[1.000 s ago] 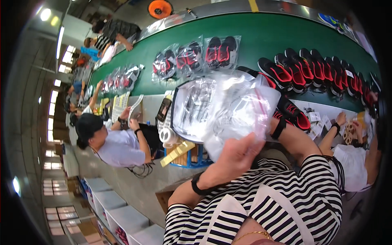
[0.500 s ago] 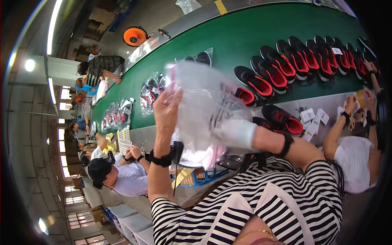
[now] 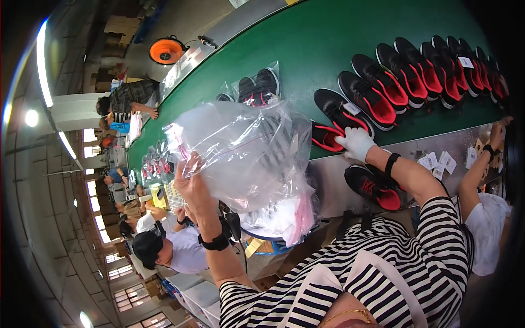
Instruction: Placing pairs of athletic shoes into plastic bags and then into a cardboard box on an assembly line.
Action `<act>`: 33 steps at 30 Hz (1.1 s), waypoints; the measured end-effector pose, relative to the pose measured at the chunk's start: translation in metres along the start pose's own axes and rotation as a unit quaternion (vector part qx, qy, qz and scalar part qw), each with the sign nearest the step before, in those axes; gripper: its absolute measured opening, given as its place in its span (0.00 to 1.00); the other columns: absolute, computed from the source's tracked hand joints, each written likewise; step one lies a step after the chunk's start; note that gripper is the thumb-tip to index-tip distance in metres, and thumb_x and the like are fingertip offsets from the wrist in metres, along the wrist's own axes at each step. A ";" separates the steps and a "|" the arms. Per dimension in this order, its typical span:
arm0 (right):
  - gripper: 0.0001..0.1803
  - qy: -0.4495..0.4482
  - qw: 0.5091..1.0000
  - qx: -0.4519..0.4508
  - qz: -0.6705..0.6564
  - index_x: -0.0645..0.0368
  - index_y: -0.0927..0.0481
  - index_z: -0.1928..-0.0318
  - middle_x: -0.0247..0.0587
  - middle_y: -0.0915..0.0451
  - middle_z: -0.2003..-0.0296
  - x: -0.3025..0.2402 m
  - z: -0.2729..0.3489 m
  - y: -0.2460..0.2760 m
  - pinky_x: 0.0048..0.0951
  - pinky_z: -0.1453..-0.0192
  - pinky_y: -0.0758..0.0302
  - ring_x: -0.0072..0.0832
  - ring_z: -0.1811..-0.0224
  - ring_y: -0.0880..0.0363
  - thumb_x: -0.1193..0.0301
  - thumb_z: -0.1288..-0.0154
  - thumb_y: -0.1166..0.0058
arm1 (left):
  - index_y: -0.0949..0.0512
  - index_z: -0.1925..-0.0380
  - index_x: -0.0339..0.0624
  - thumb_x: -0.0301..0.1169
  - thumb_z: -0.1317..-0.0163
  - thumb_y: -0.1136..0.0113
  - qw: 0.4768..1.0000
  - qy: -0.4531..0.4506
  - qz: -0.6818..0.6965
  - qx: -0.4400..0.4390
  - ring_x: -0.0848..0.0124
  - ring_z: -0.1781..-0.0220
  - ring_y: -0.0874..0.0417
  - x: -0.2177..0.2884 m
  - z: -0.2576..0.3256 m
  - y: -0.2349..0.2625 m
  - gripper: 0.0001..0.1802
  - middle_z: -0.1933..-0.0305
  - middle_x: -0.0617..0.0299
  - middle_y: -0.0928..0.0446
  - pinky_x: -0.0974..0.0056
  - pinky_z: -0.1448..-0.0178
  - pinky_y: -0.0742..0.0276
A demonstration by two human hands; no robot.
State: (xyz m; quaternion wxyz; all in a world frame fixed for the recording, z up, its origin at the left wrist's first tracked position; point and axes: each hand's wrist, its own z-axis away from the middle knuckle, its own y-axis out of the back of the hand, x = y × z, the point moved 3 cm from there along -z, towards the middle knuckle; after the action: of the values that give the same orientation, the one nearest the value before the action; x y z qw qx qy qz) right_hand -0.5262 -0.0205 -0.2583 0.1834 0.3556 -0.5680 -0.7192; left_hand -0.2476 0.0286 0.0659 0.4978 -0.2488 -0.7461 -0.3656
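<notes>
My bare left hand [image 3: 197,188] pinches the edge of a clear plastic bag [image 3: 235,156], which spreads out over the belt's near edge. My right hand [image 3: 356,144], in a white glove, has its fingers curled at the red-lined opening of a black sneaker [image 3: 324,134] at the near end of the shoe row. Part of that sneaker is hidden behind the bag. Close beside it lies another black sneaker [image 3: 334,106] with a white tag. Nearer to me, a black sneaker with red laces [image 3: 372,187] sits on the metal ledge.
Several black and red sneakers [image 3: 415,76] line the green belt [image 3: 306,33] at right. A bagged pair [image 3: 257,87] lies beyond my bag. White tags [image 3: 437,164] lie on the ledge. Below my bag is a pile of clear bags [image 3: 279,218]. Co-workers stand at left and right.
My right hand has come away from the bag and moved right to the sneaker. My left hand has moved left and lower with the bag, which is now spread wider. The view has shifted slightly.
</notes>
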 end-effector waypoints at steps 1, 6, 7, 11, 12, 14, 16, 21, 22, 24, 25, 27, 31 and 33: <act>0.27 -0.004 1.000 0.007 0.000 0.49 0.24 0.58 0.48 0.30 0.64 -0.005 -0.006 0.002 0.38 0.64 0.28 0.40 0.61 0.27 0.49 0.57 0.39 | 0.23 0.71 0.38 0.26 0.40 0.43 1.000 0.000 0.008 0.010 0.86 0.74 0.32 -0.007 0.000 0.004 0.04 0.74 0.72 0.26 0.79 0.70 0.38; 0.23 -0.067 0.992 0.043 -0.103 0.55 0.25 0.63 0.48 0.30 0.65 -0.010 -0.034 0.041 0.41 0.65 0.26 0.42 0.64 0.25 0.52 0.54 0.40 | 0.23 0.69 0.37 0.26 0.40 0.42 1.000 0.014 0.018 -0.006 0.85 0.71 0.31 -0.029 -0.010 0.020 0.04 0.73 0.70 0.26 0.79 0.66 0.37; 0.23 -0.110 0.980 0.079 -0.147 0.55 0.26 0.64 0.48 0.30 0.66 -0.012 -0.041 0.047 0.42 0.65 0.26 0.42 0.64 0.25 0.51 0.53 0.40 | 0.23 0.69 0.37 0.26 0.40 0.42 1.000 0.016 0.019 -0.003 0.85 0.71 0.31 -0.031 -0.011 0.022 0.04 0.73 0.70 0.26 0.79 0.66 0.37; 0.23 -0.204 0.964 0.105 -0.133 0.55 0.26 0.64 0.48 0.29 0.65 -0.026 -0.054 0.023 0.41 0.63 0.26 0.42 0.63 0.25 0.50 0.52 0.41 | 0.23 0.69 0.37 0.26 0.40 0.42 0.999 0.033 0.021 0.013 0.85 0.72 0.32 -0.041 -0.008 0.024 0.04 0.73 0.71 0.26 0.78 0.67 0.39; 0.23 -0.210 0.963 0.098 -0.138 0.53 0.26 0.63 0.47 0.30 0.65 -0.027 -0.061 0.014 0.41 0.64 0.26 0.43 0.64 0.25 0.51 0.53 0.40 | 0.23 0.70 0.37 0.26 0.40 0.42 0.999 0.041 0.020 0.009 0.85 0.72 0.32 -0.044 -0.006 0.025 0.04 0.73 0.71 0.26 0.78 0.67 0.39; 0.23 -0.211 0.967 0.098 -0.101 0.52 0.26 0.62 0.47 0.30 0.65 -0.035 -0.065 0.004 0.40 0.64 0.27 0.42 0.64 0.26 0.51 0.53 0.40 | 0.23 0.70 0.37 0.26 0.40 0.42 0.999 0.040 0.030 0.003 0.85 0.72 0.32 -0.044 -0.003 0.027 0.04 0.73 0.71 0.26 0.78 0.67 0.39; 0.25 -0.167 0.979 0.104 -0.060 0.49 0.26 0.59 0.45 0.31 0.65 -0.042 -0.056 0.001 0.40 0.64 0.28 0.41 0.64 0.28 0.51 0.55 0.38 | 0.23 0.69 0.37 0.26 0.40 0.42 0.998 0.039 0.038 -0.001 0.85 0.72 0.32 -0.043 -0.001 0.033 0.04 0.73 0.71 0.26 0.78 0.67 0.38; 0.27 -0.119 0.988 0.097 -0.012 0.48 0.27 0.56 0.44 0.31 0.65 -0.040 -0.041 0.023 0.40 0.65 0.27 0.40 0.63 0.27 0.50 0.56 0.37 | 0.23 0.68 0.36 0.27 0.40 0.42 0.995 0.058 0.077 0.006 0.85 0.71 0.30 -0.043 0.005 0.041 0.05 0.72 0.70 0.25 0.78 0.67 0.36; 0.27 -0.115 0.989 0.082 -0.031 0.48 0.28 0.56 0.44 0.31 0.66 -0.040 -0.045 0.017 0.40 0.66 0.26 0.39 0.63 0.26 0.51 0.55 0.37 | 0.23 0.68 0.36 0.27 0.40 0.42 0.996 0.053 0.077 0.004 0.85 0.71 0.30 -0.044 0.005 0.040 0.05 0.72 0.70 0.25 0.78 0.67 0.36; 0.25 -0.115 0.991 0.054 -0.048 0.50 0.27 0.58 0.44 0.31 0.66 -0.033 -0.052 0.009 0.39 0.70 0.23 0.38 0.64 0.25 0.51 0.53 0.39 | 0.22 0.64 0.34 0.26 0.40 0.42 0.999 0.017 0.038 0.014 0.83 0.69 0.27 -0.042 0.005 0.037 0.07 0.69 0.67 0.24 0.77 0.64 0.33; 0.24 -0.122 0.990 0.041 -0.055 0.50 0.27 0.59 0.45 0.30 0.66 -0.029 -0.056 0.010 0.38 0.68 0.23 0.40 0.63 0.23 0.51 0.53 0.39 | 0.22 0.64 0.34 0.26 0.40 0.42 0.999 0.015 0.035 0.019 0.83 0.69 0.27 -0.038 0.007 0.040 0.07 0.69 0.67 0.24 0.77 0.64 0.33; 0.24 -0.137 0.986 0.034 -0.089 0.51 0.26 0.57 0.49 0.29 0.64 -0.025 -0.059 0.009 0.41 0.66 0.23 0.42 0.64 0.22 0.51 0.51 0.41 | 0.22 0.60 0.32 0.26 0.40 0.43 0.999 0.021 -0.006 -0.032 0.81 0.66 0.26 -0.026 0.004 0.034 0.10 0.67 0.65 0.23 0.77 0.61 0.31; 0.25 -0.109 0.980 0.083 -0.145 0.56 0.26 0.55 0.53 0.26 0.63 -0.001 -0.053 0.046 0.41 0.61 0.25 0.50 0.67 0.22 0.53 0.48 0.46 | 0.23 0.64 0.33 0.28 0.39 0.42 0.998 0.030 0.031 -0.046 0.83 0.69 0.28 -0.023 -0.006 0.007 0.09 0.70 0.67 0.23 0.77 0.66 0.34; 0.23 -0.092 0.940 0.149 -0.291 0.58 0.24 0.57 0.49 0.22 0.70 0.024 -0.043 0.096 0.34 0.64 0.27 0.40 0.71 0.22 0.55 0.46 0.44 | 0.23 0.66 0.33 0.29 0.39 0.42 0.998 0.010 0.026 -0.050 0.84 0.71 0.30 -0.018 -0.007 -0.003 0.08 0.72 0.69 0.24 0.77 0.68 0.36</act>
State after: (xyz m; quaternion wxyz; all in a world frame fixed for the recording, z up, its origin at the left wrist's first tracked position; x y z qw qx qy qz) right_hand -0.5244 -0.0938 -0.1787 -0.1423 0.4608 -0.5546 -0.6781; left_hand -0.2391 0.0209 0.0502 0.5011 -0.2892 -0.7154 -0.3917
